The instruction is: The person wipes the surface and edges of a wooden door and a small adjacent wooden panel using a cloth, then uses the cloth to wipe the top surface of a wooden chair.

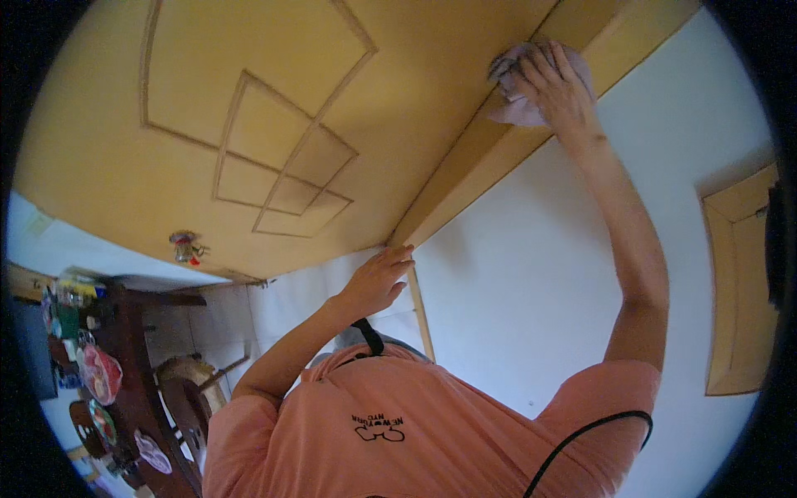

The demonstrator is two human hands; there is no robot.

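Observation:
A crumpled, pale purple cloth lies under my right hand, pressed against the wooden door frame high up at the right. My right arm is stretched up and its fingers spread over the cloth. My left hand is lower, in front of my chest, holding nothing, with its fingers slightly apart. Its fingertips appear close to the lower part of the frame; whether they touch it I cannot tell. The yellow-brown wooden door fills the upper left, with grooved, overlapping rectangles on its face and a metal doorknob.
A white wall runs beside the frame, with a wood-framed opening at far right. At lower left stand a dark wooden table bearing a red basket and several items, and a wooden chair. Pale floor tiles lie below.

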